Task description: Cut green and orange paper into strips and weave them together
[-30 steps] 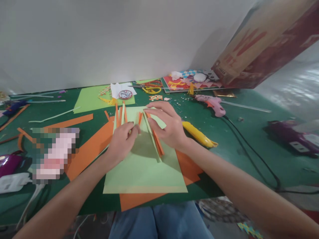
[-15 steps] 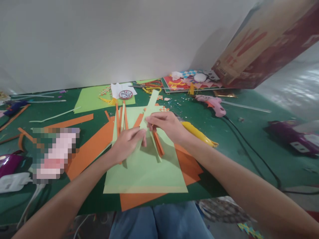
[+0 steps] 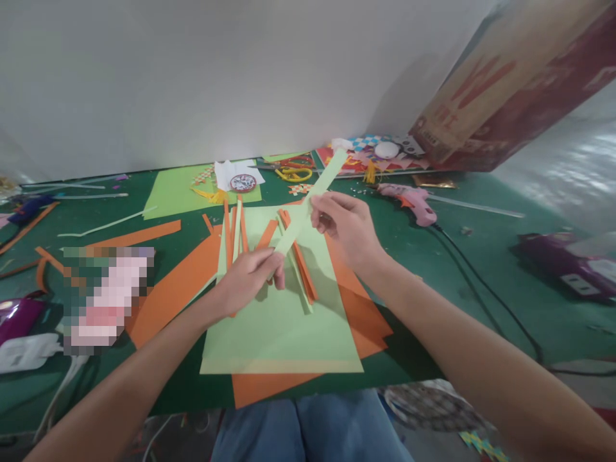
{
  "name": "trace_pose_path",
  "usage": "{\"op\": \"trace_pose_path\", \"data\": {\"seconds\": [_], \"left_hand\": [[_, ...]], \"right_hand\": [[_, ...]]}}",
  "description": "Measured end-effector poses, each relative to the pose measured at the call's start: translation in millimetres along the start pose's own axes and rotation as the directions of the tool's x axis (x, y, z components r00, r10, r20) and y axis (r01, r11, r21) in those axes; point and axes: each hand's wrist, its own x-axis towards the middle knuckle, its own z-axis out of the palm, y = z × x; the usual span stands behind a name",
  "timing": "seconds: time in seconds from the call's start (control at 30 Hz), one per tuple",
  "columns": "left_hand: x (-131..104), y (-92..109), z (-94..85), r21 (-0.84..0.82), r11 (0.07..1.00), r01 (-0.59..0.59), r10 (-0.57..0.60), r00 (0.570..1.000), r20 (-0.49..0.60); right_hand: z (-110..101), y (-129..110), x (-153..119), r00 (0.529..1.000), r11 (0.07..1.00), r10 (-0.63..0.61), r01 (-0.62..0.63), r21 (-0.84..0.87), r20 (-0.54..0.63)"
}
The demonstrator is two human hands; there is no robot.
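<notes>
A pale green paper strip slants up to the right between my two hands. Its lower end is pinched by my left hand, thumb on top. Farther along the strip, my right hand grips it between thumb and fingers. Below lies a pale green sheet with folded orange strips and a thin green one on it. More orange and green strips stand out beyond my left hand. Orange sheets stick out from under the green sheet.
A pink glue gun lies to the right, its black cord running to the table's front. Yellow-handled scissors rest at the back. A blurred pink object and orange paper are on the left. A cardboard box leans at the back right.
My right hand has moved up and to the right along the strip, which now tilts more to the right. My left hand has barely moved.
</notes>
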Motion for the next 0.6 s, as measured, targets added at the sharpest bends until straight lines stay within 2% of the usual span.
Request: {"op": "trace_pose_path", "data": {"seconds": [0.13,0.27,0.4,0.5,0.6], "left_hand": [[0.4,0.9,-0.4,-0.025,1.0,0.009,-0.009,1.0,0.01],[0.2,2.9,0.1,-0.05,0.999,0.011,-0.009,0.999,0.05],[0.0,3.0,1.4,-0.085,0.996,0.036,-0.032,0.998,0.046],[1.0,-0.3,1.5,-0.103,0.995,0.002,-0.004,1.0,-0.019],[2.3,-2.6,0.7,-0.139,0.99,-0.04,0.028,0.996,-0.084]], "right_hand": [[-4.3,-3.2,5.3,0.995,0.998,-0.051,0.055,0.042,-0.084],[-3.0,-2.6,4.1,0.999,0.998,-0.018,0.02,0.051,-0.047],[4.1,0.8,-4.1,0.987,0.995,0.096,-0.097,0.009,0.126],[10.1,3.1,-11.5,0.944,0.985,0.173,-0.165,-0.051,0.282],[12.9,4.7,-15.3,0.891,0.973,0.232,-0.215,-0.088,0.39]]}}
